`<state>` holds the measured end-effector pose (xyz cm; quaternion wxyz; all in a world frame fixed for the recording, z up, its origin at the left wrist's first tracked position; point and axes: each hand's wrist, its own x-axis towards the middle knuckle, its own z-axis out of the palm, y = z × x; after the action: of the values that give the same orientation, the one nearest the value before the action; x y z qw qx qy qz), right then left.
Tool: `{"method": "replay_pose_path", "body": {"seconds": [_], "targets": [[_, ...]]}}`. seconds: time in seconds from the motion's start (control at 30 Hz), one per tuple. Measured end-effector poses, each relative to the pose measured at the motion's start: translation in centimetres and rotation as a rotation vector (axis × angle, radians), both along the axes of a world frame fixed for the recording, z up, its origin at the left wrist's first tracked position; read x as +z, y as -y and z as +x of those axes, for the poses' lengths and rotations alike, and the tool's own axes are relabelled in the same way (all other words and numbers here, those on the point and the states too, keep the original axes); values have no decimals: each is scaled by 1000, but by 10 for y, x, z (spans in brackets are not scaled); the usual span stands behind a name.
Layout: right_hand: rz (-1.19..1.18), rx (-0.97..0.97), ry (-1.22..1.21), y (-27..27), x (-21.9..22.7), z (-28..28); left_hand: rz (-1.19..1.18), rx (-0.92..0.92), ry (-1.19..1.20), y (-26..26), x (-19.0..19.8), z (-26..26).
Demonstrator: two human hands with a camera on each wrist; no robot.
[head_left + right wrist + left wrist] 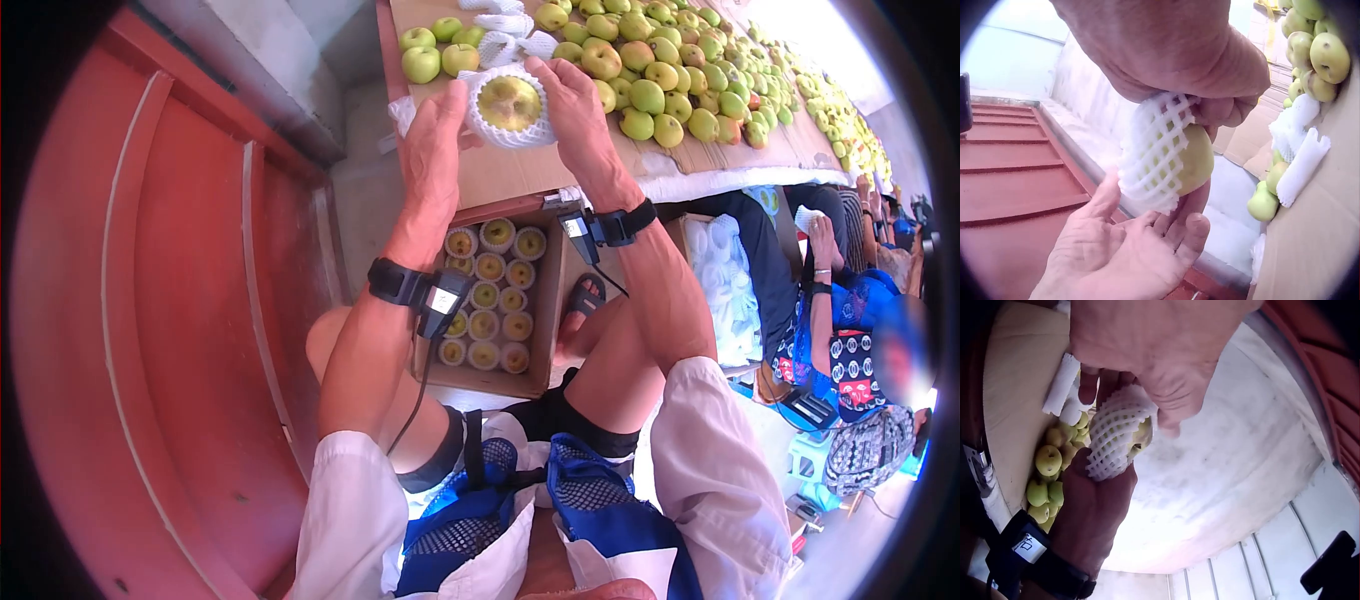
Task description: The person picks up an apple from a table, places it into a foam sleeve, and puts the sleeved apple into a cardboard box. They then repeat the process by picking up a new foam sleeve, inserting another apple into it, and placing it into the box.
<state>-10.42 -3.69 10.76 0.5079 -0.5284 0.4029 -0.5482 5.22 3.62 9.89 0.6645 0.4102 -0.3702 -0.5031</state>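
Netted fruit held up between two hands

Person seated, both arms raised at the worktop (735, 172) edge. Yellow-green fruit (510, 103) sits in a white foam net (479, 124), its bare end facing the head camera. Right hand (580, 118) clamped on net and fruit, fingers curled at the net's edge. Left hand (433, 145) spread fairly open, palm up in the right wrist view, relaxed fingers reaching under the fruit and touching it.

Loose nets (502, 24) lie on the worktop just beyond the held fruit, with a small group of green fruits (421, 65) beside them. Large fruit pile (650, 75) to the right, some pieces with reddish or brown patches.

Open carton (549, 340) below, between worktop and lap, holding rows of netted fruits (484, 325). White netting bundle (722, 285) to the right of it. Red panelled surface (200, 300) on the left; other people (850, 320) at far right.
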Motion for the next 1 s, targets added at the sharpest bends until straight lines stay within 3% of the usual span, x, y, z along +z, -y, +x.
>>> {"method": "replay_pose_path", "body": {"seconds": [0.13, 0.43, 1.0], "targets": [[-44, -19, -35, -5, 2, -2, -129, -100, 147, -8, 6, -7], [-133, 4, 73, -3, -3, 4, -67, -168, -152, -6, 5, -5], [-273, -69, 257, -6, -2, 16, -81, -258, -286, -19, 21, -5]]}}
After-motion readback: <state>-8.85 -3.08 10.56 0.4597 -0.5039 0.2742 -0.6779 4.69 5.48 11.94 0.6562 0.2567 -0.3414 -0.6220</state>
